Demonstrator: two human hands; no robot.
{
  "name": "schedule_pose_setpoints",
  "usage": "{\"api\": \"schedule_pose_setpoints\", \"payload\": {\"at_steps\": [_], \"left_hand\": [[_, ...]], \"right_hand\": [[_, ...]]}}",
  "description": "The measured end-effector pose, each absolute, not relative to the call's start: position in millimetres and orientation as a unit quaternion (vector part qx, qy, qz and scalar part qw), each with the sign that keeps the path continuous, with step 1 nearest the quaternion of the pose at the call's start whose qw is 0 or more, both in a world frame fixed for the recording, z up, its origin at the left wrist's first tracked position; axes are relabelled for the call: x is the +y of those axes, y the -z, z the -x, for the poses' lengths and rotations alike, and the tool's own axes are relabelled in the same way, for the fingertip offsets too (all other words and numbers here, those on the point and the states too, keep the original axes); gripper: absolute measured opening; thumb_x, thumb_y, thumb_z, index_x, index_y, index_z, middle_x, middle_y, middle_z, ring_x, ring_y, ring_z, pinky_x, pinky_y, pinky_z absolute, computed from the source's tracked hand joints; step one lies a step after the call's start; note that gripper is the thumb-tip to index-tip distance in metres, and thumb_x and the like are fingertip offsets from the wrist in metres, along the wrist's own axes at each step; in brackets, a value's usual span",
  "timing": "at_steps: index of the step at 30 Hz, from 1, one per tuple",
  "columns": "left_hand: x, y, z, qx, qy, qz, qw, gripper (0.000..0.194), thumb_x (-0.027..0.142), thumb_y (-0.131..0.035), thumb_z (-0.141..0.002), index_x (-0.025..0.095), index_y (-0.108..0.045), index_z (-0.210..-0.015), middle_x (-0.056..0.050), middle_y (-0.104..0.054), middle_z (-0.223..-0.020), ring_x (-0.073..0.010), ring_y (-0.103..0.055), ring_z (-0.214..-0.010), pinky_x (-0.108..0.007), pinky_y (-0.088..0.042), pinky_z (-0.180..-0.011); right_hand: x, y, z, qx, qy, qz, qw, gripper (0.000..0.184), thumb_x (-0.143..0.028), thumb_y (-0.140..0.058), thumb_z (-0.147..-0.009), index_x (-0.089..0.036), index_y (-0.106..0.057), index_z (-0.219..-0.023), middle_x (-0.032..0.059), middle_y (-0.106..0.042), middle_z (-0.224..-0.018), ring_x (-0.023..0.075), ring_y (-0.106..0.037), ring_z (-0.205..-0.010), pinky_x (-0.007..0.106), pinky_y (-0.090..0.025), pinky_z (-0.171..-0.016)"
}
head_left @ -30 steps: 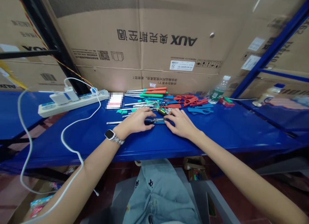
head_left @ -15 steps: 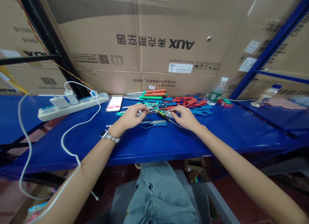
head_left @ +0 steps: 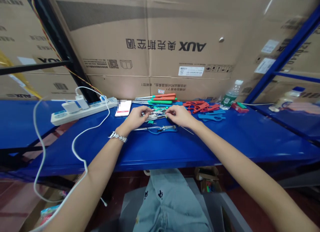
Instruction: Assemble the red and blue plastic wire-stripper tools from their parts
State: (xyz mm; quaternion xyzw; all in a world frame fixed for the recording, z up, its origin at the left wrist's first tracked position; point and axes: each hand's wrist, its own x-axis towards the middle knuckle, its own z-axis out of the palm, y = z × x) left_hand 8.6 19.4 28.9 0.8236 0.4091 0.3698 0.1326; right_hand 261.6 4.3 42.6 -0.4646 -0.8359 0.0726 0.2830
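Note:
My left hand (head_left: pixel 138 118) is closed at the left side of a pile of small silver and green parts (head_left: pixel 160 111), thumb and fingers together. Whatever its fingertips hold is too small to make out. On the pile's right side is my right hand (head_left: pixel 180 115), its fingers bent down and pressed together; what they hold is hidden. Beneath that hand lies a screwdriver with a black and yellow handle (head_left: pixel 169 119), mostly covered, its thin shaft sticking out toward me. In front of the pile rests a slim tool with a clear handle (head_left: pixel 169 128) beside a blue piece.
Orange-handled (head_left: pixel 164 96) and green-handled screwdrivers (head_left: pixel 162 102) lie behind the pile. Red plastic pieces (head_left: pixel 201 106) and blue plastic pieces (head_left: pixel 212 116) are to the right, near a water bottle (head_left: pixel 229 95). A phone (head_left: pixel 124 108) and a power strip (head_left: pixel 87 110) with a white cable are left.
My right hand has moved left and now covers much of the screwdriver's handle. My left hand stays at the pile's left side. The whole view has shifted slightly.

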Motion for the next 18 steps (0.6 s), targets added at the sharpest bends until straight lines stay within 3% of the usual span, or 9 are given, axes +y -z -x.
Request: {"api": "schedule_pose_setpoints", "payload": {"at_steps": [10, 18], "left_hand": [[16, -19, -37, 0.355, -0.334, -0.861, 0.148, 0.022, 0.021, -0.053, -0.092, 0.018, -0.073, -0.100, -0.007, -0.077, -0.101, -0.0206, -0.070, -0.091, -0.036, -0.055, -0.086], [17, -16, -36, 0.358, -0.332, -0.861, 0.146, 0.023, 0.023, -0.052, -0.092, 0.018, -0.073, -0.100, -0.006, -0.076, -0.096, -0.0202, -0.069, -0.087, -0.036, -0.056, -0.085]], "right_hand": [[31, -45, -288, -0.830, -0.121, 0.513, 0.184, 0.011, -0.016, -0.071, -0.083, -0.018, -0.081, -0.085, 0.0075, -0.078, -0.082, 0.0200, -0.068, -0.074, 0.030, -0.046, -0.067], [45, -42, -286, -0.822, -0.148, 0.516, 0.188, 0.007, -0.017, -0.074, -0.079, -0.016, -0.081, -0.080, 0.0078, -0.077, -0.077, 0.0196, -0.067, -0.071, 0.030, -0.045, -0.066]]}}
